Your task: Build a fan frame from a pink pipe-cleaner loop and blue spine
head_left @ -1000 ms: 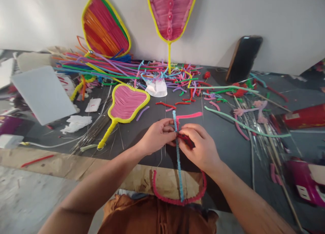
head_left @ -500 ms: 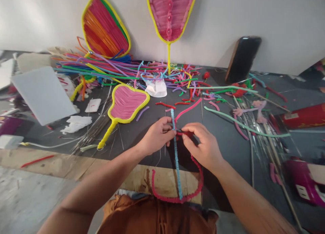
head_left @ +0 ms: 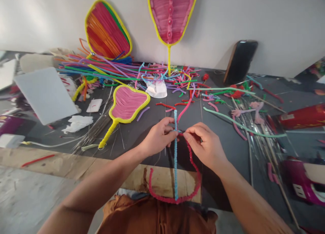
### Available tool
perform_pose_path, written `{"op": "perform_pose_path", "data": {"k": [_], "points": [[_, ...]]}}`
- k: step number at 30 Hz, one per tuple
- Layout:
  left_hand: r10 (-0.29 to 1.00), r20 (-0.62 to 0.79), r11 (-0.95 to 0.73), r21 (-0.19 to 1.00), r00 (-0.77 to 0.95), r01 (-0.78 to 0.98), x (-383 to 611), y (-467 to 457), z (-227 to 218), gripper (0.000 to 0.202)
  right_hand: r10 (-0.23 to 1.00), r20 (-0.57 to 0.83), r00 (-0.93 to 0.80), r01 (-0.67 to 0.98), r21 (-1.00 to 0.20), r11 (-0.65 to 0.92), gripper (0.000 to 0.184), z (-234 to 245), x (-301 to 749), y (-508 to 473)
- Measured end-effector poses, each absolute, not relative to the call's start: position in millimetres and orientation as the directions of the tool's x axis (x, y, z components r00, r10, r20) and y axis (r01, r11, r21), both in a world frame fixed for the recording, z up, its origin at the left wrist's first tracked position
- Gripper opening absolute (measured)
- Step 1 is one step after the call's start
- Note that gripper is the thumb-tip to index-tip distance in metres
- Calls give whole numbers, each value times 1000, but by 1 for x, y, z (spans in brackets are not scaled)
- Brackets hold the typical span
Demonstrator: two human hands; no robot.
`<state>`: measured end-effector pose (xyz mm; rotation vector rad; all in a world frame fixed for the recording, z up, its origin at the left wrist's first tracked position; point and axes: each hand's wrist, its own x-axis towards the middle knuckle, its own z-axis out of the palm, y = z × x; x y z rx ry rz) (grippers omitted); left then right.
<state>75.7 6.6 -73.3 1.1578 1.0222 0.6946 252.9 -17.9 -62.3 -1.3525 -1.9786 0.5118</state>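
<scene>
My left hand [head_left: 161, 136] pinches a light-blue pipe cleaner [head_left: 175, 163] near its upper part, where pink strands cross it. The blue stem runs straight down toward my lap and meets a curved crimson pipe cleaner [head_left: 194, 190] that bends like a hook. My right hand [head_left: 204, 144] is closed, thumb against forefinger, on the crimson pipe cleaner just right of the crossing. A loose pink end [head_left: 185, 109] sticks up above my fingers. The exact wrap at the crossing is partly hidden by my fingertips.
A pink fan shape with yellow rim [head_left: 129, 103] lies to the left. Behind are piled pipe cleaners [head_left: 106, 70], a phone [head_left: 241, 62] leaning on the wall and another fan [head_left: 109, 29]. Wires [head_left: 264, 136] and a purple glue gun [head_left: 304, 180] lie right.
My right hand has shifted slightly right and down, away from the crossing. The lower end of the blue stem and the crimson curve have swung a little left.
</scene>
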Motion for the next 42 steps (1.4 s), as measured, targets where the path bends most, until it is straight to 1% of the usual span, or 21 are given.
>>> {"op": "perform_pose_path", "data": {"k": [2,4,6,8,10,13,14,15,16,18,21,23,24,26,28,30,32,34,38,40,42], "points": [[872,-272,263,962,407,78,76,6,-75,29,856,407,-321,683,-527,506,9,-64,252,-17],[870,-280,257,960,406,112,76,6,-76,29,778,468,-420,717,-354,600,12,-63,250,-18],[870,-294,262,956,397,133,76,6,-76,29,734,480,-481,745,-217,630,13,-61,249,-19],[868,-304,277,953,394,125,76,6,-75,30,732,476,-488,768,-165,619,14,-59,249,-20],[867,-306,288,952,393,107,76,7,-74,32,759,474,-447,779,-211,590,15,-59,251,-19],[873,-300,285,954,385,96,75,7,-74,33,828,440,-347,743,-410,529,17,-62,254,-18],[874,-296,283,955,385,92,75,7,-74,32,837,431,-337,725,-448,523,17,-63,255,-18],[875,-294,282,955,385,88,75,7,-74,32,834,430,-346,717,-451,531,18,-64,255,-17],[875,-294,282,955,384,89,75,7,-74,32,819,436,-372,721,-421,551,19,-64,256,-17],[873,-303,285,953,382,105,75,7,-74,32,775,461,-432,747,-300,594,20,-63,255,-18],[870,-314,283,950,380,135,77,6,-72,34,730,486,-480,777,-151,611,14,-60,253,-19],[868,-308,276,951,389,136,77,6,-71,32,727,491,-480,784,-131,606,12,-59,252,-19],[869,-304,272,953,390,136,77,6,-71,31,736,488,-469,784,-152,602,13,-59,251,-19],[873,-300,266,954,384,141,77,6,-70,28,768,494,-409,770,-264,580,12,-59,251,-19],[877,-302,267,953,374,144,77,7,-70,26,822,479,-309,724,-441,530,10,-60,253,-19],[877,-317,283,948,361,146,77,7,-69,27,888,397,-230,657,-610,443,11,-60,255,-19],[874,-337,304,941,350,149,78,7,-69,27,926,299,-229,616,-693,376,13,-59,258,-19],[876,-339,303,940,343,154,78,7,-69,26,914,286,-289,620,-671,406,14,-59,258,-19],[884,-302,261,952,356,162,77,7,-72,27,819,399,-411,688,-454,566,15,-63,254,-19],[882,-300,252,952,364,173,77,6,-73,28,791,426,-439,723,-356,592,14,-64,252,-19],[877,-309,263,949,369,172,77,6,-74,28,789,434,-435,744,-320,586,14,-64,252,-20]]}}
